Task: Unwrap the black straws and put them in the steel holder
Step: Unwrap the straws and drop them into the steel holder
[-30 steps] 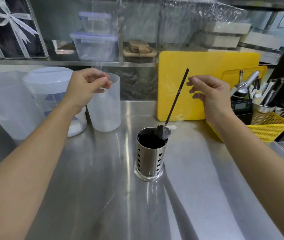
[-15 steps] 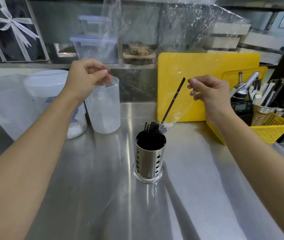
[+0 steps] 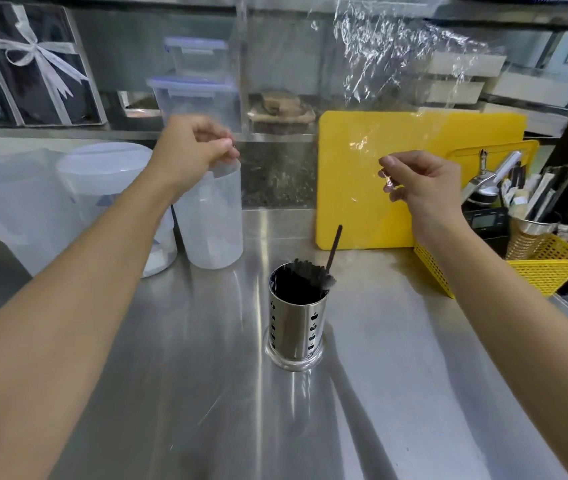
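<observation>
A perforated steel holder [image 3: 295, 327] stands upright in the middle of the steel counter, filled with black straws [image 3: 305, 275]. One black straw [image 3: 334, 245] sticks up higher than the rest, leaning right. Above the holder hangs a clear plastic wrapper [image 3: 372, 109], stretched between both hands. My left hand [image 3: 194, 148] pinches its left edge above a plastic jug. My right hand [image 3: 421, 178] pinches its right edge in front of the yellow board.
A translucent jug [image 3: 211, 220] and a lidded white tub [image 3: 102, 171] stand at the left. A yellow cutting board [image 3: 414, 216] leans at the back. A yellow basket [image 3: 549, 268] with utensils sits at the right. Boxes fill the shelf behind.
The tall straw has slid down out of the wrapper into the holder, with less of it showing above the rim. Both hands stay up with the wrapper.
</observation>
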Available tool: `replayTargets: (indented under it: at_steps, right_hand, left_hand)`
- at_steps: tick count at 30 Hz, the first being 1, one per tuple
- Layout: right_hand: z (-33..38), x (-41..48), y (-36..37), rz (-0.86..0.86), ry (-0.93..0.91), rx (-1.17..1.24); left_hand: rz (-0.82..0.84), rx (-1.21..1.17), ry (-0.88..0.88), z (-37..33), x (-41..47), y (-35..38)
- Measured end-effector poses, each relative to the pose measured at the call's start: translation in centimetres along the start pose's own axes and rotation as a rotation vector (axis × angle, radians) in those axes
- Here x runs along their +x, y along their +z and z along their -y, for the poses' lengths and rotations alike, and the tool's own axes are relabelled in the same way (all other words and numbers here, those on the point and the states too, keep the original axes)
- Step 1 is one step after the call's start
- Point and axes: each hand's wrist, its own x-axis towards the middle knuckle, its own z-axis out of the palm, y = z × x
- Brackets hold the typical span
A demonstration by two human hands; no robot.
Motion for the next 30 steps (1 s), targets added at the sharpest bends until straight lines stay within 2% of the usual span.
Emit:
replayTargets:
  at_steps: [3, 6, 17, 24, 30]
  right_hand:
    - [0.1, 0.1, -0.1, -0.001, -0.005, 0.013]
    - [0.0, 0.1, 0.0, -0.007, -0.004, 0.034]
    - [1.2, 1.3, -1.8, -0.046, -0.076, 0.078]
    - [3.6, 2.4, -5.7, -0.196, -0.129, 0.079]
    - [2.6, -0.1, -11.5, -0.339, -0.025, 0.018]
  left_hand:
    - [0.034, 0.026, 0.003, 0.0, -0.1, 0.3]
    - [-0.052, -0.020, 0.005, 0.0, 0.1, 0.4]
    - [-0.080, -0.144, 0.029, -1.5, 0.7, 0.3]
    - [0.023, -0.322, 0.004, -4.8, 0.4, 4.5]
    - [0.197, -0.396, -0.089, -5.4, -1.5, 11.1]
